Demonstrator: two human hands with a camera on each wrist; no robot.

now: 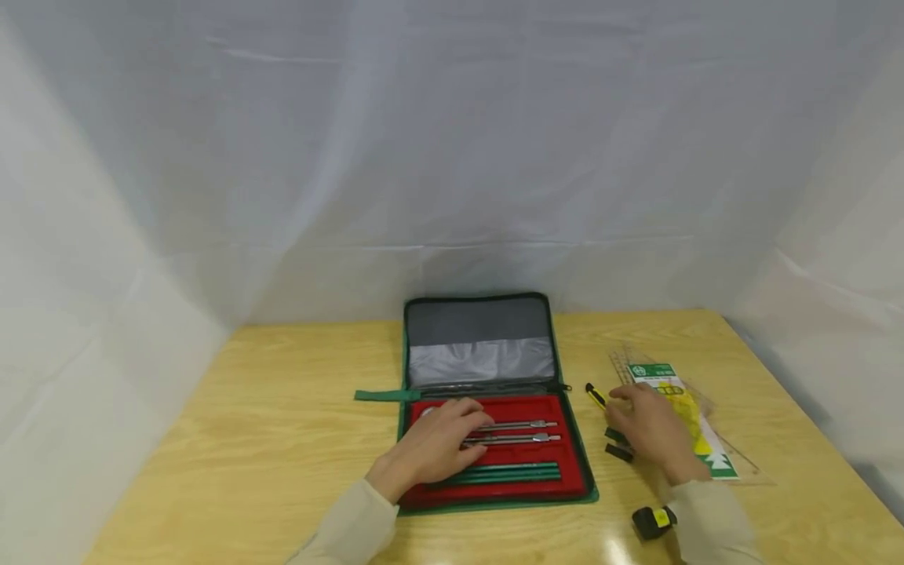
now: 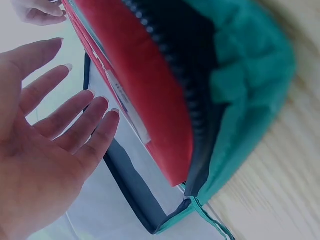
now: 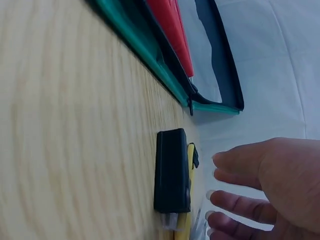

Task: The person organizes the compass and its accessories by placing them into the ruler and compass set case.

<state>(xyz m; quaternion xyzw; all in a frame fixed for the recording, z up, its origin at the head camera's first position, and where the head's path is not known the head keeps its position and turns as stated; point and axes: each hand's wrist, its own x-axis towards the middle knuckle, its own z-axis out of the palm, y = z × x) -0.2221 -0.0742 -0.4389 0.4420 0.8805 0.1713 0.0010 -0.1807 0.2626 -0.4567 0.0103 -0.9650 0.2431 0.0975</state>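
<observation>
A green zip case (image 1: 595, 496) lies unfolded on the table, with a red tray (image 1: 508, 406) inside. My left hand (image 1: 439, 439) is over the tray's left part, fingers spread and loosely bent. In the left wrist view that hand (image 2: 55, 135) has nothing in its grasp. Metal compasses (image 1: 519, 426) and several green pencils (image 1: 523, 474) lie in the tray, partly covered by the hand. My right hand (image 1: 653, 428) is right of the case, fingers loosely bent, beside a yellow utility knife (image 1: 596, 395) and a black block with a clear end (image 3: 171, 170).
Beneath and beyond the right hand lie a green-and-white packet (image 1: 722, 464) and clear set squares (image 1: 750, 464). A black tape measure (image 1: 651, 523) with a yellow label sits near the right sleeve. A green strap (image 1: 384, 395) sticks out left of the case. White sheeting (image 1: 466, 157) encloses the table.
</observation>
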